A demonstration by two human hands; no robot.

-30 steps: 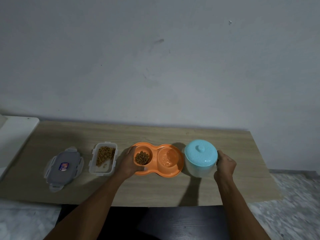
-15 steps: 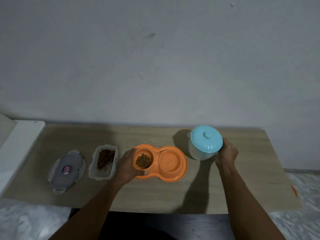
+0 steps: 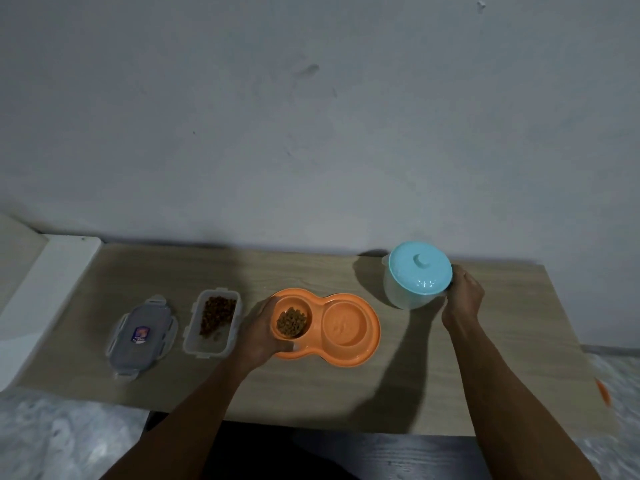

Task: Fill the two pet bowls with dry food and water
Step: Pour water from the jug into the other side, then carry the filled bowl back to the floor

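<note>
Pet bowls (image 3: 374,336), a joined orange pair mid-counter (image 3: 311,386): left hand (image 3: 258,332) grips the rim by the well filled with dry food (image 3: 291,322), right hand (image 3: 464,296) holds the lidded jug (image 3: 401,294) behind; water in the right well is unclear, so pouring may remain.

Fingers of right hand (image 3: 464,299) hidden behind blue-lidded jug (image 3: 405,292). Left rim of orange double bowl (image 3: 349,356) covered by left hand (image 3: 258,336). On grey lid (image 3: 121,355), label (image 3: 139,335) too small to read. At right edge, orange scrap (image 3: 602,393) blurred. At left edge, white unit (image 3: 52,289) cut off
</note>
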